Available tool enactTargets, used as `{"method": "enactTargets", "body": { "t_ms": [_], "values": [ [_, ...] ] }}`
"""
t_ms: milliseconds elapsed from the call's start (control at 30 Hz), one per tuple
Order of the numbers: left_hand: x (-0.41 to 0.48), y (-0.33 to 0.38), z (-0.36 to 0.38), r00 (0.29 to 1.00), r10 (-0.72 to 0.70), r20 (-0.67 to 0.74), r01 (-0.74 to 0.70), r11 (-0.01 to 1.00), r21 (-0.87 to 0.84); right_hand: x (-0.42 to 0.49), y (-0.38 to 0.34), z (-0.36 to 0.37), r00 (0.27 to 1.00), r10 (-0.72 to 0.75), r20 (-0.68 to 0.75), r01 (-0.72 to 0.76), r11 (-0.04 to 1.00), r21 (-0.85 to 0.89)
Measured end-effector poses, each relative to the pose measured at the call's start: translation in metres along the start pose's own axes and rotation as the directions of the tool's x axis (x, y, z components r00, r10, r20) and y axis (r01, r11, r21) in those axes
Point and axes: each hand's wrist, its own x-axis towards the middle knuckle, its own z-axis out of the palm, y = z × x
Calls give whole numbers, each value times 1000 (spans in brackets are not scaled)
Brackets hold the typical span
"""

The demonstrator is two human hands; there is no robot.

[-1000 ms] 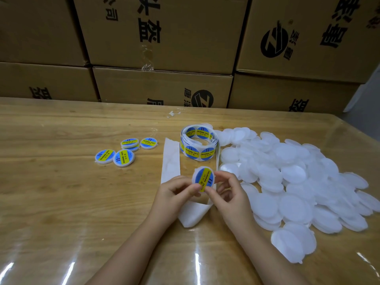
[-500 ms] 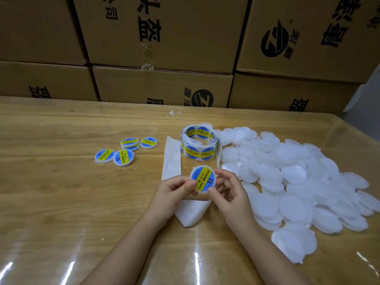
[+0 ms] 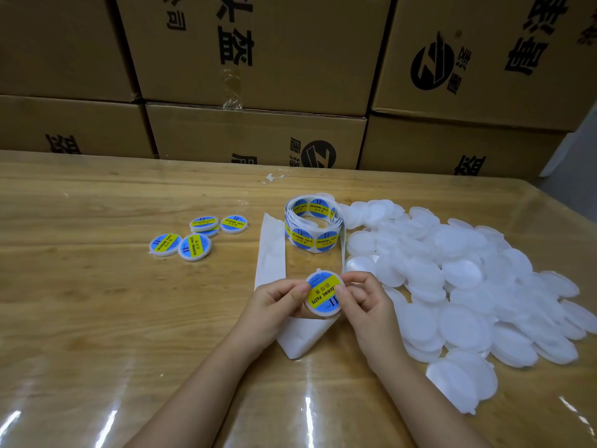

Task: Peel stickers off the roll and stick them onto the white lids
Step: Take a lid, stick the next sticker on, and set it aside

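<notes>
Both hands (image 3: 277, 302) (image 3: 365, 302) pinch stickered lid (image 3: 323, 297) edges, thumbs atop sticker.

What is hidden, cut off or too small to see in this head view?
- Head view: back of the held lid, covered by the left hand and the right hand.
- Head view: count of the white lid pile; the lids overlap.
- Head view: small print on the finished lids, too small.
- Head view: carton lettering, cut by the top edge.
</notes>
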Motion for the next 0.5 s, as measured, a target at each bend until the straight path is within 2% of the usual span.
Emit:
{"method": "enactTargets", "body": {
  "t_ms": [233,367,500],
  "values": [
    [1,-2,1,998,51,-21,-51,998,41,-2,2,1,995,26,97,-20,998,-56],
    [2,-4,2,993,82,-85,-79,996,41,-2,3,0,996,37,77,-32,998,-56],
    [3,-5,0,982,164,-96,-150,979,139,-2,2,0,997,34,71,-29,997,-70]
  ]
}}
